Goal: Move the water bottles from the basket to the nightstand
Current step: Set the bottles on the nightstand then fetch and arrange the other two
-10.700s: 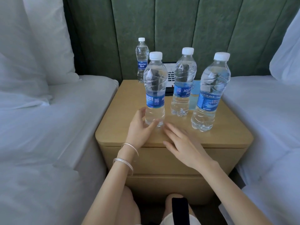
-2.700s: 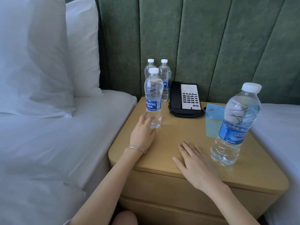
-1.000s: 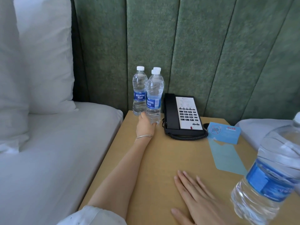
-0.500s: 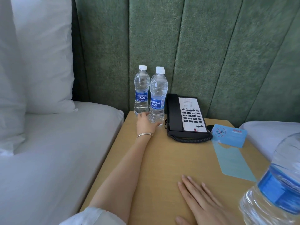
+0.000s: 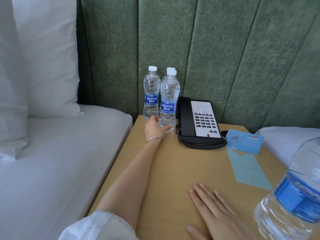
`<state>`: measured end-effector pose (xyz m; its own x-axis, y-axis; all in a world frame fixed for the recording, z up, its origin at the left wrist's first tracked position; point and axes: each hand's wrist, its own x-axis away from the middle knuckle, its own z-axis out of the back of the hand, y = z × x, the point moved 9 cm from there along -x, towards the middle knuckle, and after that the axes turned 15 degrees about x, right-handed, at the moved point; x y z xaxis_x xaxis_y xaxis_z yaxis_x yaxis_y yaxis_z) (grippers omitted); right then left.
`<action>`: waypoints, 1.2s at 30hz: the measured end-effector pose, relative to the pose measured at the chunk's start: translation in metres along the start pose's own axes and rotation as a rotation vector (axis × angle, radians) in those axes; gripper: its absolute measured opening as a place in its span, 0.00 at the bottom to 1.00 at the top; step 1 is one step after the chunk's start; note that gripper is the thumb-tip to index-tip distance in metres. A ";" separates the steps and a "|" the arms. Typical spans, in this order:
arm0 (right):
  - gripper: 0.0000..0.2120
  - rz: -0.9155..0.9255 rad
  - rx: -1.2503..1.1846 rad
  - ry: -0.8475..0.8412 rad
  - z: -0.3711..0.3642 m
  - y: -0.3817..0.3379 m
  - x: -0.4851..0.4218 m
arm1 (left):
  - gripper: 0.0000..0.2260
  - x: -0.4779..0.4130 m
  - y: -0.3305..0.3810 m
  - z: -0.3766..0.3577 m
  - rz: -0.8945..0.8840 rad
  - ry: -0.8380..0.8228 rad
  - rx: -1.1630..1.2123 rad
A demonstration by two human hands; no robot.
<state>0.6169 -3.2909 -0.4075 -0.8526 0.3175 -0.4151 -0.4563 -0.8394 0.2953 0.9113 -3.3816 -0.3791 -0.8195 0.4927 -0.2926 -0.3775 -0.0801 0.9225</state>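
The left hand (image 5: 155, 126) curls round the front bottle (image 5: 168, 101) at its base, seating it beside the rear bottle (image 5: 151, 94) at the back of the counter (image 5: 173, 170), probably to group them. A cap behind suggests a third, mostly hidden. The right hand (image 5: 213, 217) lies flat and empty, bracing. The near bottle (image 5: 292, 196) stands far right.

Back-left corner of the nightstand (image 5: 166, 174) is jammed. The front bottle (image 5: 168, 101) has the left hand (image 5: 154, 128) round its base, with another bottle (image 5: 151, 92) just beside it, the phone (image 5: 199, 122) close on the right and the green headboard (image 5: 207, 58) behind. The bare wood mid-top is the open lane. Near right, a big bottle (image 5: 294, 196) and the flat right hand (image 5: 213, 215) block things.
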 end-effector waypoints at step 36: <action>0.19 -0.225 -0.233 0.071 0.076 0.058 0.143 | 0.45 0.321 0.071 -0.034 -0.256 -0.742 -0.683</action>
<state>0.4493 -3.2610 -0.3840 -0.7136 0.4813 -0.5090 -0.5536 -0.8327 -0.0114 0.6064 -3.2583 -0.4156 -0.2972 0.9547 -0.0177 -0.8559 -0.2581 0.4480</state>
